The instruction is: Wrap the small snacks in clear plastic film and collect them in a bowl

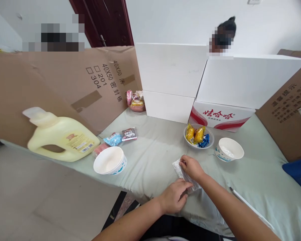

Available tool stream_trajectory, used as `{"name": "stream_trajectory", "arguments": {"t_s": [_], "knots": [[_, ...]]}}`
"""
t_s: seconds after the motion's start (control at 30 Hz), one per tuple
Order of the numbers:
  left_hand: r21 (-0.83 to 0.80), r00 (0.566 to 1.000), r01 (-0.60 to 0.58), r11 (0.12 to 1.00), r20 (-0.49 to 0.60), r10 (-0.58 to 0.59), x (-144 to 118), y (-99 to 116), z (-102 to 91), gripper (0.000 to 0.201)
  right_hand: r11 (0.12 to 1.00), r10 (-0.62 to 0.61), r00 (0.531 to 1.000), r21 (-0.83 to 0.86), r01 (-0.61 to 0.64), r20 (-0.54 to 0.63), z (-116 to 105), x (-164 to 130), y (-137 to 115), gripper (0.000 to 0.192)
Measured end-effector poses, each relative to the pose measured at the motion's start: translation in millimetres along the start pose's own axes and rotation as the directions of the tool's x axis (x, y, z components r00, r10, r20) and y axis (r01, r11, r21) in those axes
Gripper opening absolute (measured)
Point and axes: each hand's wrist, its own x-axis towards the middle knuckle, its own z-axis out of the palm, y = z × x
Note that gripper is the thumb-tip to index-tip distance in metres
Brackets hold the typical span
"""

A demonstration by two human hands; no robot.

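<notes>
The clear plastic packet (184, 174) lies on the pale green cloth (155, 157), just in front of the bowl of yellow and blue wrapped snacks (198, 136), and both hands are closed on it — the right hand (192, 167) pinches its far end, the left hand (175, 195) pinches the near end against the cloth. What is inside cannot be told (the film is crinkled and catches the light). The risk, as I judge it, is a tear that runs too fast: thin film gripped at both ends could split suddenly and scatter its contents toward the cloth's near edge. The empty white bowl (229, 149) stands just right of the snack bowl, close enough for a jerking right elbow to knock. Well to the left of the snack bowl sit a second white bowl (110, 160) and a yellow detergent jug (62, 139) — safely apart.
</notes>
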Motion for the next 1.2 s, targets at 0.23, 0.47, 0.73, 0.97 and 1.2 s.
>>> {"name": "stream_trajectory", "arguments": {"t_s": [0.23, 0.47, 0.73, 0.97, 1.2], "knots": [[0.04, 1.0, -0.014, 0.999, -0.022, 0.014, 1, 1, 2.4, 0.043, 0.975, 0.002, 0.999, -0.222, -0.012, -0.043, 12, -1, -9, 0.015], [0.065, 0.999, -0.042, 0.997, -0.029, 0.044, -1, 5, 4.5, 0.041, 0.931, -0.093, 0.994, -0.359, 0.066, -0.058, 22, -3, -10, 0.02], [0.435, 0.961, 0.082, 0.897, -0.272, 0.044, 10, 9, -1.4, 0.017, 0.915, -0.117, 0.979, -0.402, 0.042, -0.164, 28, -5, -10, 0.02], [0.576, 0.981, 0.165, 0.801, -0.177, -0.075, 23, -18, -3.5, 0.009, 0.929, -0.018, 0.945, -0.355, -0.106, -0.327, 2, -8, 15, 0.027], [0.552, 0.98, 0.178, 0.815, -0.178, -0.094, 18, -14, -7.2, 0.023, 0.881, -0.409, 0.909, -0.297, 0.369, -0.084, -8, -97, 35, 0.034]]}}
